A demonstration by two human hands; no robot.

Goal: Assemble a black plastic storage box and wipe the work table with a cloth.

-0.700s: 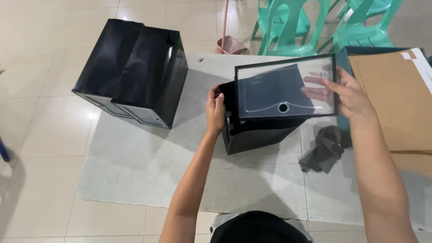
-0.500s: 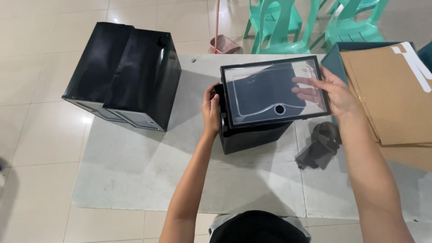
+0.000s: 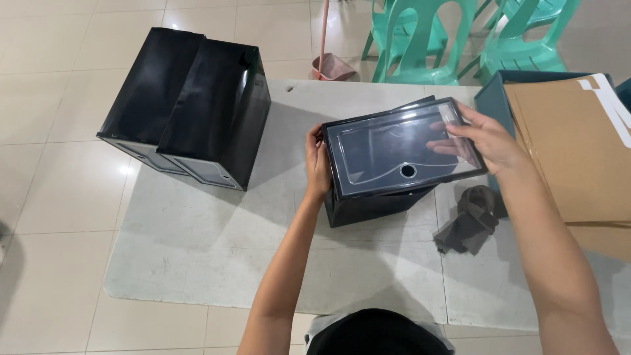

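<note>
Kneeling or crouching over a pale grey mat [image 3: 217,263], a person is seen only in part: a dark patch of clothing at the bottom edge is cut off by the frame, and both forearms reach up from it. A crumpled dark cloth [image 3: 470,220] lies on the mat just right of the work. At centre, the left hand [image 3: 318,164] presses against the left end of a black plastic box [image 3: 374,204], its fingers wrapped around the far side and hidden, so how tightly they close cannot be told. The right hand [image 3: 488,139] holds the right edge of a black-framed clear lid [image 3: 401,151] with a round hole near its front; the fingers show blurred through the clear panel beneath it, the thumb on top, pinching the frame. The lid sits tilted over the box's open top, its rear edge raised, and whether it is seated all round cannot be made out. To the right, a brown cardboard sheet [image 3: 572,151] on a teal box [image 3: 490,98] runs out of frame. Left of centre stand two more black boxes [image 3: 190,105], side by side and touching, half on the mat. Farthest back, green plastic chairs [image 3: 460,39] and a pink dustpan [image 3: 332,66] are cropped by the top edge.
</note>
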